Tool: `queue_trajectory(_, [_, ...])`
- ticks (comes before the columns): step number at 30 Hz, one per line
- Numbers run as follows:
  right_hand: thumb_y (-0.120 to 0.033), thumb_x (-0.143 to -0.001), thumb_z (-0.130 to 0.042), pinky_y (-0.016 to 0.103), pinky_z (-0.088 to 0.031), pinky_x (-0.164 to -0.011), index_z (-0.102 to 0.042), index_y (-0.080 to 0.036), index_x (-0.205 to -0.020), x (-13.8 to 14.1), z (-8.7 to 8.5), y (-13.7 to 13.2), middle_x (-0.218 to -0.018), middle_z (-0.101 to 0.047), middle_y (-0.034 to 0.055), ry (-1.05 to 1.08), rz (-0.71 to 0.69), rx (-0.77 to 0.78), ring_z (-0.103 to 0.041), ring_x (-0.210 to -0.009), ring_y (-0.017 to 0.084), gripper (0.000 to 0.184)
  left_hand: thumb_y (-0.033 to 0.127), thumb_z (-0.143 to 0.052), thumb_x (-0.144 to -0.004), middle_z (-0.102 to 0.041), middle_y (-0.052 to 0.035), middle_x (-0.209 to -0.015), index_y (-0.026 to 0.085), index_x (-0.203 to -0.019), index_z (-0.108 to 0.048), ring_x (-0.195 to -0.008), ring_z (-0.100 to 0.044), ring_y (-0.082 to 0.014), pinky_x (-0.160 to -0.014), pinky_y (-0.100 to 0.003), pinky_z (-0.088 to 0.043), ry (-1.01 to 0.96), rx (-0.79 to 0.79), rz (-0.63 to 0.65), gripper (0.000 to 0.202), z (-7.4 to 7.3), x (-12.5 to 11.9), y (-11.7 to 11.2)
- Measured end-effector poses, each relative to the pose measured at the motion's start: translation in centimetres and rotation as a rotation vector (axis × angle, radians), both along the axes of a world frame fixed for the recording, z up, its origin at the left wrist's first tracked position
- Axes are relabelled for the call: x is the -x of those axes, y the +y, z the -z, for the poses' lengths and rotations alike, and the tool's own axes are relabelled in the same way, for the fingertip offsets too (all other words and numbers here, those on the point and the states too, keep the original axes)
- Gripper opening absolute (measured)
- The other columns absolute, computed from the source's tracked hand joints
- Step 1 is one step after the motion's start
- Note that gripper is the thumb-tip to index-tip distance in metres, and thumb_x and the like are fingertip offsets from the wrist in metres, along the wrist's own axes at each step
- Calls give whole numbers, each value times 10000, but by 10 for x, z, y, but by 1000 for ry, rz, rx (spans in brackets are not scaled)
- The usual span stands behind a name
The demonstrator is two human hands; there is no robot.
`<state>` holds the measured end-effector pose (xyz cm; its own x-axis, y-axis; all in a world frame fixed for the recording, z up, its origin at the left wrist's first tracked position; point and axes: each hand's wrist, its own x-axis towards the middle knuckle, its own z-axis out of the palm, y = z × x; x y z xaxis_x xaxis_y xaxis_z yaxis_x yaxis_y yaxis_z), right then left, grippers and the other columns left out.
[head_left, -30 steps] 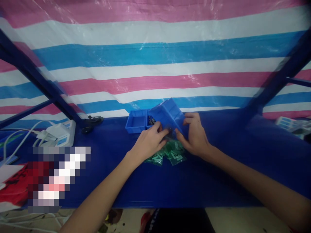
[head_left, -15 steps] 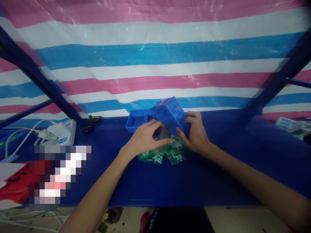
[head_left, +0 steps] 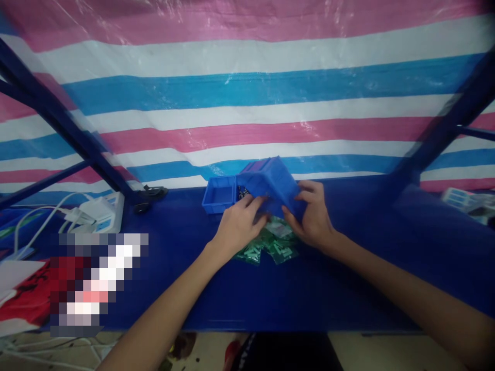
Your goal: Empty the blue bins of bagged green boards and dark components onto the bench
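My right hand (head_left: pixel 314 216) grips the right side of a blue plastic bin (head_left: pixel 270 183) that is tilted up on its edge, open side toward me. My left hand (head_left: pixel 240 225) reaches under the bin's raised mouth, fingers curled at its lower lip. A pile of small green bagged parts (head_left: pixel 273 245) lies on the blue table (head_left: pixel 270 293) just below both hands. A second blue bin (head_left: pixel 218 194) stands flat to the left, touching the tilted one, with small dark parts showing at the join.
White power strips and cables (head_left: pixel 96 214) lie at the far left. A black clamp (head_left: pixel 149 197) sits by a blue frame post (head_left: pixel 62 121). A striped tarp (head_left: pixel 247 93) hangs behind. Another white device (head_left: pixel 462 198) rests at the right edge.
My left hand moved back in under the tilted bin after lifting slightly away. The bin stays tilted in my right hand, and the green pile looks a little more spread.
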<state>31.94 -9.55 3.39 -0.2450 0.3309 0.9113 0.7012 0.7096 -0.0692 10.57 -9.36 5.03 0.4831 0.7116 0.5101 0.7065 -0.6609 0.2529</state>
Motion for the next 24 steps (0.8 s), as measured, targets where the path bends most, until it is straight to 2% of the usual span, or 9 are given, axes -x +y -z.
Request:
queue_trajectory(4, [-233, -865, -659, 510, -566, -804, -377, -256, -1180, -1, -2, 0, -1162, -466, 112, 26, -7, -18, -545, -1077, 299, 423, 209, -577, -966, -698, -52, -1032, 184, -1074, -635, -894, -684, -188, -773, -323, -555, -187, 4, 43, 125, 2, 1, 2])
queue_trajectory(7, [-235, -857, -668, 525, -560, -829, -382, -262, -1180, -2, -2, 0, -1164, -470, 114, 37, 8, -21, -550, -1068, 298, 432, 169, -547, -967, -725, -23, -924, 185, -978, -626, -844, -697, -177, -756, -311, -540, -272, 12, 59, 81, 2, 2, 3])
queue_trajectory(9, [-255, -854, -673, 539, -550, -849, -384, -268, -1176, -4, -3, 1, -1162, -473, 114, 51, 22, -19, -548, -1081, 306, 433, 185, -571, -955, -731, -15, -917, 191, -1054, -607, -828, -702, -166, -747, -296, -540, -334, 67, 75, 106, -1, 3, 4])
queue_trajectory(11, [-279, -854, -670, 557, -535, -867, -388, -268, -1162, -6, -4, 3, -1163, -472, 118, 80, 39, -14, -544, -1098, 317, 418, 212, -592, -942, -724, -9, -888, 188, -1188, -556, -760, -691, -149, -695, -275, -536, -363, 160, 98, 250, -6, 5, 5])
queue_trajectory(12, [-289, -857, -664, 563, -528, -875, -392, -262, -1151, -8, -4, 5, -1168, -471, 123, 102, 51, -4, -540, -1113, 322, 402, 221, -591, -941, -717, -3, -863, 184, -1232, -535, -713, -677, -140, -667, -267, -529, -352, 204, 113, 299, -8, 6, 5])
queue_trajectory(14, [-308, -872, -638, 564, -516, -892, -405, -243, -1121, -12, -5, 10, -1166, -475, 134, 177, 90, 37, -532, -1136, 325, 347, 240, -573, -952, -704, -5, -844, 180, -1219, -563, -684, -657, -134, -658, -270, -520, -272, 251, 155, 274, -11, 10, 8])
queue_trajectory(17, [-373, -910, -583, 548, -511, -902, -427, -222, -1086, -20, -4, 21, -1097, -509, 114, 344, 183, 192, -560, -1051, 287, 280, 299, -557, -979, -702, -48, -969, 185, -1143, -645, -864, -672, -176, -759, -315, -531, -170, 184, 153, 218, -13, 15, 13])
queue_trajectory(20, [-464, -910, -561, 516, -548, -851, -446, -226, -1061, -31, 4, 36, -990, -538, 62, 539, 266, 447, -588, -895, 240, 304, 328, -527, -1005, -688, -60, -1044, 198, -1147, -672, -962, -657, -195, -841, -349, -527, -165, 104, 89, 241, -13, 22, 19])
queue_trajectory(24, [-512, -820, -648, 408, -636, -636, -455, -248, -1007, -45, 22, 57, -1025, -556, 59, 842, 150, 806, -640, -868, 233, 378, 270, -499, -1008, -689, -66, -1028, 180, -1087, -695, -980, -639, -210, -898, -391, -505, -84, 22, 12, 230, -13, 31, 26])
